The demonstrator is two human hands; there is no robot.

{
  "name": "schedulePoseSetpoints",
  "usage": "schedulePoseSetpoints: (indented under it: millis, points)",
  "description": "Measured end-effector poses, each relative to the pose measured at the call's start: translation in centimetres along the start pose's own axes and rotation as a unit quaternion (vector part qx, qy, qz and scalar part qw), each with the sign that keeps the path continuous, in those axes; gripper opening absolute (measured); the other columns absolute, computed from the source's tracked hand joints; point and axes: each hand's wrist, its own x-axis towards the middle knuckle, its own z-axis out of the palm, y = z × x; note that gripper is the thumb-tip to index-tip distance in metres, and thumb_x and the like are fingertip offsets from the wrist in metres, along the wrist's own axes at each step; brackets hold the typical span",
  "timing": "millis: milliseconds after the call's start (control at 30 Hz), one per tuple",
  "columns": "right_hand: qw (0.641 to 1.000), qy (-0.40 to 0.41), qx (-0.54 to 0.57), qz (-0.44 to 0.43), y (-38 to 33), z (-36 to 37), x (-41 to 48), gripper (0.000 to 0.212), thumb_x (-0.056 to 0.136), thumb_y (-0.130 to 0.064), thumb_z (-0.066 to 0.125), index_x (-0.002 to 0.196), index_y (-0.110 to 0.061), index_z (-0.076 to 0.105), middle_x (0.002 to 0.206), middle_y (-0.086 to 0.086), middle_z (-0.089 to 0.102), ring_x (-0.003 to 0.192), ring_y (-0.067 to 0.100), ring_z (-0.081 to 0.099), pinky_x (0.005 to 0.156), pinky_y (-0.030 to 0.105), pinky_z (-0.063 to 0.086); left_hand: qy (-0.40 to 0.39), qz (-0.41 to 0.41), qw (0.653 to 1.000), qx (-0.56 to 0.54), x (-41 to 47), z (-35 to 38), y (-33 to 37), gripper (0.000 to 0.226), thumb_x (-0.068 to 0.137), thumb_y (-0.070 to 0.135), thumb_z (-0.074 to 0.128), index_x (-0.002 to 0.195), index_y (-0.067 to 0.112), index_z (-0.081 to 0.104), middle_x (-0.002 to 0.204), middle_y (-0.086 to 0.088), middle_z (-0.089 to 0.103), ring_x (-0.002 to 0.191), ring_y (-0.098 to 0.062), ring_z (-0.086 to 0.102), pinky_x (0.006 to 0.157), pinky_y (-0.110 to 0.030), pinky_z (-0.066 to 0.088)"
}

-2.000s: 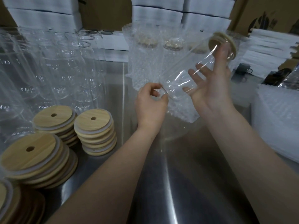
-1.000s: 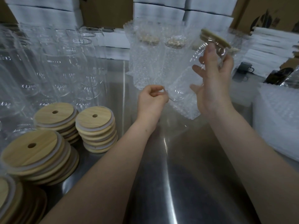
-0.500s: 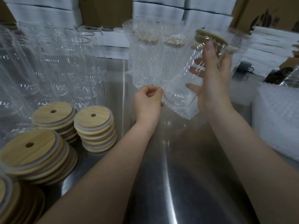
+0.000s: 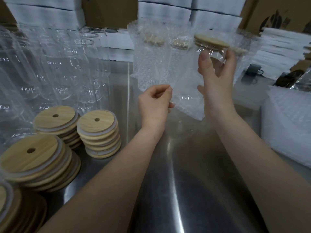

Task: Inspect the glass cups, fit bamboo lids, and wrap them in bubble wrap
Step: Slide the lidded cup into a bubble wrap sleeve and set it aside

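Above the shiny steel table [image 4: 185, 182], the right hand [image 4: 218, 84] grips the clear glass cup [image 4: 212, 53] just under its round bamboo lid [image 4: 211, 41]. Its fingers curl round the glass, and the cup now stands more upright than before. The left hand [image 4: 154, 105] pinches the edge of the clear bubble-wrap pouch [image 4: 186, 101], which now reaches farther up the cup's lower body.

Packing workshop, this: a steel table [image 4: 185, 182] crowded with glass cups [image 4: 55, 69]; stacks of bamboo lids [image 4: 99, 132]; bubble wrap [image 4: 286, 125] piled up; white boxes [image 4: 165, 12] and cardboard cartons [image 4: 262, 12] behind.
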Motion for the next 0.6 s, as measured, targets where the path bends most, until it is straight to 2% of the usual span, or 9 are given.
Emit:
schedulePoseSetpoints:
  millis: [167, 233, 300, 367, 433, 500, 533, 600]
  points:
    - [1.0, -0.015, 0.022, 0.012, 0.2, -0.1, 0.3, 0.055, 0.091, -0.046, 0.065, 0.13, -0.041, 0.026, 0.122, -0.024, 0.043, 0.109, -0.013, 0.048, 0.103, 0.042, 0.04, -0.021, 0.034, 0.999, -0.013, -0.4, -0.1, 0.5, 0.017, 0.09, -0.002, 0.057, 0.092, 0.008, 0.07, 0.087, 0.001, 0.071, 0.073, 0.003, 0.061, 0.069, -0.008, 0.045]
    - [0.999, -0.009, 0.042, 0.026, 0.4, -0.2, 0.5, 0.056, 0.09, -0.044, 0.067, 0.128, -0.039, 0.026, 0.123, -0.021, 0.044, 0.113, -0.006, 0.05, 0.106, 0.047, 0.038, -0.062, 0.066, 0.996, 0.009, -0.7, -0.3, 0.6, 0.023, 0.088, -0.007, 0.053, 0.099, 0.006, 0.069, 0.099, 0.001, 0.07, 0.092, 0.002, 0.062, 0.085, -0.013, 0.048]
    - [0.997, 0.003, 0.065, 0.05, 0.5, -0.4, 0.7, 0.059, 0.088, -0.041, 0.07, 0.128, -0.036, 0.026, 0.126, -0.011, 0.047, 0.119, 0.005, 0.05, 0.107, 0.054, 0.038, -0.117, 0.11, 0.985, 0.057, -1.1, -0.4, 0.5, 0.03, 0.087, -0.006, 0.058, 0.111, 0.012, 0.065, 0.122, 0.002, 0.065, 0.117, -0.005, 0.055, 0.101, -0.015, 0.041]
    - [0.995, 0.009, 0.075, 0.072, 0.6, -0.5, 0.7, 0.063, 0.086, -0.038, 0.073, 0.129, -0.034, 0.027, 0.127, -0.004, 0.048, 0.115, 0.008, 0.051, 0.101, 0.055, 0.043, -0.167, 0.147, 0.969, 0.109, -1.2, -0.2, 0.1, 0.047, 0.086, 0.001, 0.067, 0.13, 0.015, 0.055, 0.146, 0.001, 0.048, 0.132, -0.003, 0.04, 0.102, -0.002, 0.028]
    - [0.995, 0.01, 0.067, 0.079, 0.6, -0.6, 0.7, 0.064, 0.084, -0.035, 0.076, 0.131, -0.031, 0.032, 0.127, -0.002, 0.05, 0.11, 0.007, 0.054, 0.095, 0.051, 0.048, -0.195, 0.17, 0.949, 0.181, -1.2, 0.2, -0.6, 0.075, 0.083, 0.009, 0.074, 0.147, 0.018, 0.037, 0.163, 0.001, 0.018, 0.145, -0.004, 0.018, 0.101, 0.006, 0.015]
    - [0.996, 0.006, 0.05, 0.076, 0.7, -0.6, 0.6, 0.06, 0.082, -0.037, 0.077, 0.129, -0.032, 0.04, 0.125, -0.004, 0.052, 0.108, 0.007, 0.055, 0.091, 0.046, 0.052, -0.203, 0.181, 0.932, 0.241, -1.1, 0.5, -1.3, 0.097, 0.08, 0.011, 0.078, 0.155, 0.027, 0.019, 0.163, 0.004, -0.012, 0.147, -0.001, -0.002, 0.092, 0.013, 0.008]
    - [0.996, 0.002, 0.044, 0.074, 0.7, -0.6, 0.6, 0.057, 0.081, -0.038, 0.078, 0.126, -0.032, 0.042, 0.123, -0.006, 0.052, 0.108, 0.007, 0.056, 0.09, 0.045, 0.053, -0.201, 0.188, 0.925, 0.261, -1.1, 0.6, -1.5, 0.105, 0.079, 0.009, 0.078, 0.156, 0.031, 0.011, 0.161, 0.005, -0.02, 0.144, 0.003, -0.007, 0.087, 0.015, 0.008]
    - [0.997, -0.002, 0.037, 0.069, 0.8, -0.5, 0.4, 0.052, 0.08, -0.041, 0.078, 0.119, -0.033, 0.044, 0.118, -0.007, 0.054, 0.104, 0.006, 0.058, 0.088, 0.043, 0.056, -0.18, 0.21, 0.917, 0.287, -0.9, 0.5, -1.9, 0.116, 0.077, 0.004, 0.079, 0.155, 0.037, 0.0, 0.16, -0.001, -0.023, 0.139, 0.004, -0.006, 0.08, 0.017, 0.009]
